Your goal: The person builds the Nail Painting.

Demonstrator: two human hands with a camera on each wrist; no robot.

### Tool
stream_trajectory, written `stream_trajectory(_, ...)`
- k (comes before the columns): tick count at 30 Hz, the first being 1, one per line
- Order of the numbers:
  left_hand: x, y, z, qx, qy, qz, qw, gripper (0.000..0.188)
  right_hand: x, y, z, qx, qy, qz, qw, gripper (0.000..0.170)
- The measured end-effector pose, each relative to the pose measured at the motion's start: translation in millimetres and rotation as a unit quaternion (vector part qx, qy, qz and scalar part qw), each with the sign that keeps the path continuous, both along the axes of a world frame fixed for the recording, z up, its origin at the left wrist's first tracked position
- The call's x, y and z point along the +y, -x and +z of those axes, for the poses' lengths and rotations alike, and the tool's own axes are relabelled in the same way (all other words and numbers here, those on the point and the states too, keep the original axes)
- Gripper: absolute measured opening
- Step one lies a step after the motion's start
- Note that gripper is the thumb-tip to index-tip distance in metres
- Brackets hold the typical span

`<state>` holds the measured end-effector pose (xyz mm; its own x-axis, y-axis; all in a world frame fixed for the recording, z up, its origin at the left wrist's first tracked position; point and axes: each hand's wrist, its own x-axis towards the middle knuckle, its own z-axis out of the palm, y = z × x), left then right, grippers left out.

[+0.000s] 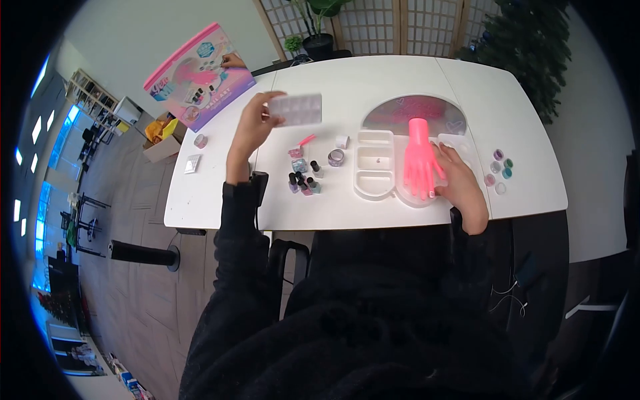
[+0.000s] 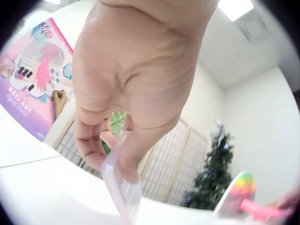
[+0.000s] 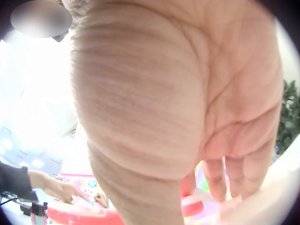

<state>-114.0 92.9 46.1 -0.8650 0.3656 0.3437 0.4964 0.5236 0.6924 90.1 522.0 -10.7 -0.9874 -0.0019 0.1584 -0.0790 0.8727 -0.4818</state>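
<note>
My left hand (image 1: 253,123) is raised over the left half of the table. It pinches a clear plastic case (image 1: 297,110) with small compartments by its near end, thumb against fingers. In the left wrist view the case (image 2: 123,190) appears edge-on below the thumb. A bright pink model hand (image 1: 419,160) lies fingers toward me on a white nail station (image 1: 400,197). My right hand (image 1: 463,187) rests along its right side, fingers extended, thumb close to its fingertips. Seen from the right wrist, my palm hides most of the model hand.
Several nail polish bottles (image 1: 307,185) and a glitter jar (image 1: 336,157) stand left of the station. Small colored pots (image 1: 499,163) lie to its right. A nail art box (image 1: 200,77) stands at the back left. White trays (image 1: 375,160) form the station's left side.
</note>
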Motion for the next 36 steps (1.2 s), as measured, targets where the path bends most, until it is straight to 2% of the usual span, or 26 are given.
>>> stream_trajectory(1, 12, -13, 14, -0.003, 0.000, -0.005, 1.000, 0.067, -1, -1, 0, 0.007, 0.002, 0.002, 1.000, 0.109)
stream_trajectory(3, 44, -42, 42, 0.054, -0.055, -0.068, 0.995, 0.065, -3, -1, 1, 0.002, 0.013, -0.002, 1.000, 0.107)
stream_trajectory(4, 60, -54, 51, 0.046, -0.060, -0.101, 0.992, 0.064, -3, -2, 2, 0.000, 0.024, -0.001, 1.000, 0.105)
stream_trajectory(5, 77, -64, 59, 0.051, -0.052, -0.116, 0.991, 0.053, -2, -2, 2, -0.001, 0.022, -0.003, 1.000, 0.105)
stream_trajectory(8, 113, -65, 55, 0.123, -0.009, -0.166, 0.978, 0.032, -1, 0, -2, 0.004, 0.018, -0.001, 1.000, 0.110)
stream_trajectory(9, 122, -60, 52, 0.148, 0.011, -0.169, 0.974, 0.030, -1, 1, -2, 0.001, 0.018, 0.002, 1.000, 0.109)
stream_trajectory(14, 150, -47, 39, 0.121, 0.090, -0.178, 0.972, 0.029, -2, -1, 3, -0.009, 0.024, 0.001, 1.000, 0.108)
stream_trajectory(16, 154, -42, 31, 0.114, 0.073, -0.183, 0.974, 0.028, -3, -1, 5, -0.023, 0.036, -0.004, 0.999, 0.107)
stream_trajectory(21, 155, -37, 29, 0.132, 0.060, -0.183, 0.972, 0.026, -5, -2, 6, -0.017, 0.022, -0.007, 1.000, 0.107)
stream_trajectory(23, 154, -35, 28, 0.152, 0.065, -0.212, 0.963, 0.024, -6, -4, 8, -0.016, 0.017, -0.006, 1.000, 0.107)
stream_trajectory(27, 151, -20, 13, 0.104, 0.063, -0.233, 0.965, 0.025, -3, -2, 3, -0.014, 0.012, -0.005, 1.000, 0.107)
stream_trajectory(29, 147, -18, 13, 0.204, 0.109, -0.195, 0.953, 0.029, -3, -3, 3, 0.001, 0.006, 0.001, 1.000, 0.107)
stream_trajectory(32, 126, -6, 34, 0.234, 0.093, -0.193, 0.948, 0.031, -6, -4, 8, -0.014, 0.026, -0.004, 1.000, 0.105)
stream_trajectory(33, 115, -5, 43, 0.166, 0.058, -0.170, 0.970, 0.029, -6, -4, 7, -0.016, 0.031, -0.005, 0.999, 0.105)
stream_trajectory(35, 89, 20, 35, 0.126, 0.107, -0.088, 0.982, 0.027, -5, -5, 6, -0.018, 0.036, -0.006, 0.999, 0.105)
stream_trajectory(36, 76, 25, 24, 0.125, 0.107, -0.088, 0.982, 0.027, -4, -4, 4, -0.011, 0.021, -0.003, 1.000, 0.106)
